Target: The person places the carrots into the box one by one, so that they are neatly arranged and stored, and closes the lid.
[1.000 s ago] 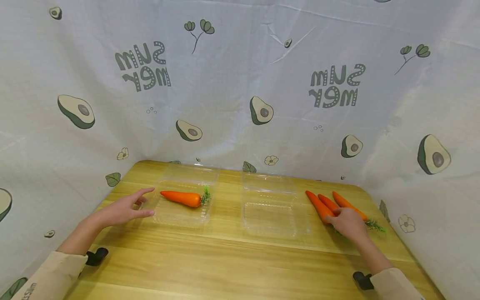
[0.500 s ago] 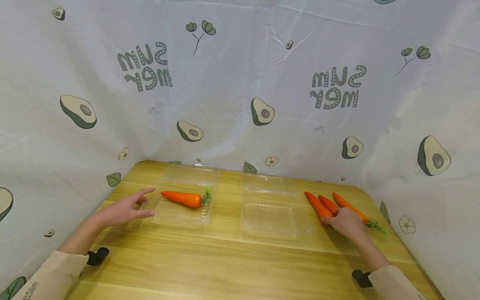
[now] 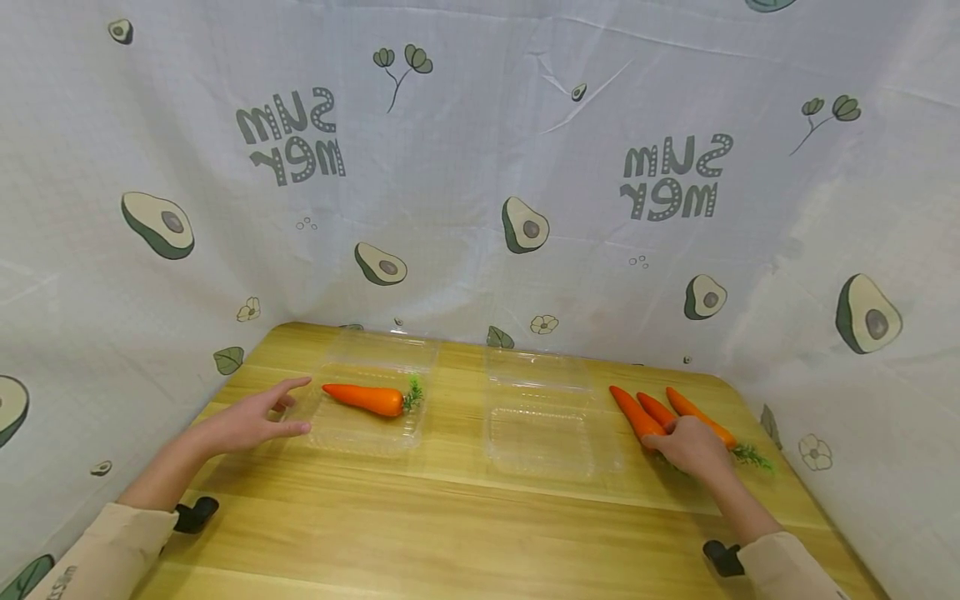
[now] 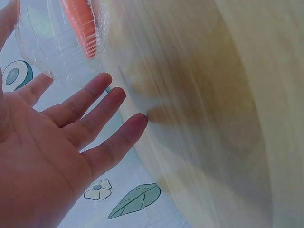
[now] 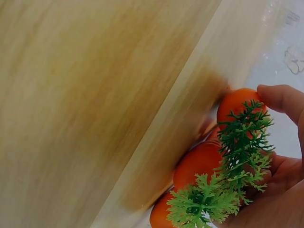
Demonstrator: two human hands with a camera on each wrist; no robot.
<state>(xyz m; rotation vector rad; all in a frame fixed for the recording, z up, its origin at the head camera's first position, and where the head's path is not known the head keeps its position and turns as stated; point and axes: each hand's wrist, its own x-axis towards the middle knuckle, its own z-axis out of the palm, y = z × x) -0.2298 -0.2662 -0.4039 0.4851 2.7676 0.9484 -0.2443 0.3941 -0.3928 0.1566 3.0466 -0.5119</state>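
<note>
While right hand [image 3: 693, 446] pinches a carrot [image 3: 633, 412] | two carrots [image 3: 693, 407] beside | left hand [image 3: 251, 421] splayed, empty | clear boxes [image 3: 540, 442] between

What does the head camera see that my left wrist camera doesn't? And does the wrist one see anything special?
Only the head view shows the right hand touching a group of three carrots, the right-hand clear box, and the leafy top of the carrot on the left.

Only the left wrist view shows the creased palm of the left hand face on.

Both show the left hand, that left carrot in its clear box, the wooden table and the printed cloth.
</note>
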